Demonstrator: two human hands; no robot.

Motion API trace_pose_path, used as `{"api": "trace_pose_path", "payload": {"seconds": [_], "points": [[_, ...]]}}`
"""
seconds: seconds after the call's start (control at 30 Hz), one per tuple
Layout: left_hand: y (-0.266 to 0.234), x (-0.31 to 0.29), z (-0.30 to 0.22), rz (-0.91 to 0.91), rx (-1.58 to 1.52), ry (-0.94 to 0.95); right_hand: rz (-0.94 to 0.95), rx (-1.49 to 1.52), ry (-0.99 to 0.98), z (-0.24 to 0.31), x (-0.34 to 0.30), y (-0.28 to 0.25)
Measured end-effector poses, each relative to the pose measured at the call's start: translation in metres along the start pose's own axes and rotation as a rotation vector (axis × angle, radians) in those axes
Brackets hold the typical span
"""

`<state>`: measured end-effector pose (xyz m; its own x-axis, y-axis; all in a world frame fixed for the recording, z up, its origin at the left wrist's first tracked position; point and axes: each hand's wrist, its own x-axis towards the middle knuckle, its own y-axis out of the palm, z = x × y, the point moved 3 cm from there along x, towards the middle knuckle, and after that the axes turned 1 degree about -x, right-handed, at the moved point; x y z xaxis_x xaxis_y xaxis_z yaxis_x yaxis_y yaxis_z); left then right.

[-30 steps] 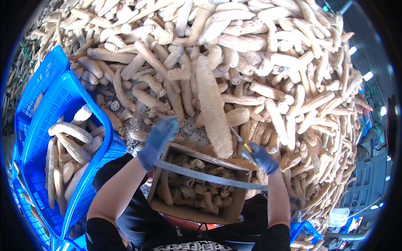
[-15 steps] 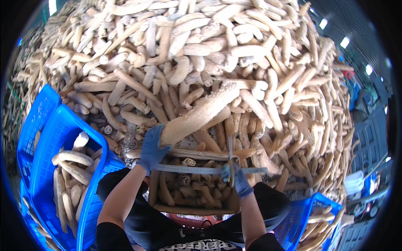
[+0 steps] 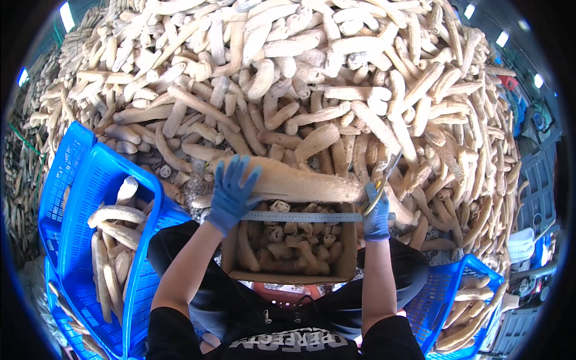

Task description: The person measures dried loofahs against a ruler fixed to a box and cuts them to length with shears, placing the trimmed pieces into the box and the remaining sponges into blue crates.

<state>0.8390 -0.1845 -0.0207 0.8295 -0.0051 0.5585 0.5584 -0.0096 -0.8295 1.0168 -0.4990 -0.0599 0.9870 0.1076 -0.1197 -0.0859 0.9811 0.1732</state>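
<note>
A large, thick dried loofah lies sideways along the far side of a cardboard box between my knees. My left hand, in a blue glove, rests on its left end with the fingers spread. In my gloved right hand, at the loofah's right end, is a pair of scissors with yellowish handles; the blades point up and away. A long metal ruler lies across the box, just on the near side of the loofah. The cardboard box holds several short cut-off loofah pieces.
A big heap of dried loofahs rises ahead and spreads to both sides. Blue plastic crates with loofahs inside stand at my left, and another blue crate at my right. Something red shows beneath the box.
The big loofah has swung from a slant, far end raised, to lying level along the ruler. My left hand has spread its fingers over it. My right hand has moved right with the scissors.
</note>
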Motion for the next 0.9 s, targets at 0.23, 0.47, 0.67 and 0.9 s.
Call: {"api": "trace_pose_path", "payload": {"seconds": [0.23,0.47,0.67,0.9], "points": [[-0.005,-0.004,-0.002,-0.109,-0.179,-0.224,-0.285,-0.066,0.038,-0.053,0.017,-0.037],[0.013,-0.015,-0.011,0.136,-0.088,-0.156,-0.283,-0.237,0.022,-0.062,0.029,-0.031],[0.041,-0.017,-0.032,0.300,0.219,-0.028,0.003,0.000,0.325,-0.053,-0.012,-0.005],[0.066,-0.043,-0.033,0.400,0.124,-0.160,0.011,-0.022,0.408,-0.087,-0.008,-0.033]]}}
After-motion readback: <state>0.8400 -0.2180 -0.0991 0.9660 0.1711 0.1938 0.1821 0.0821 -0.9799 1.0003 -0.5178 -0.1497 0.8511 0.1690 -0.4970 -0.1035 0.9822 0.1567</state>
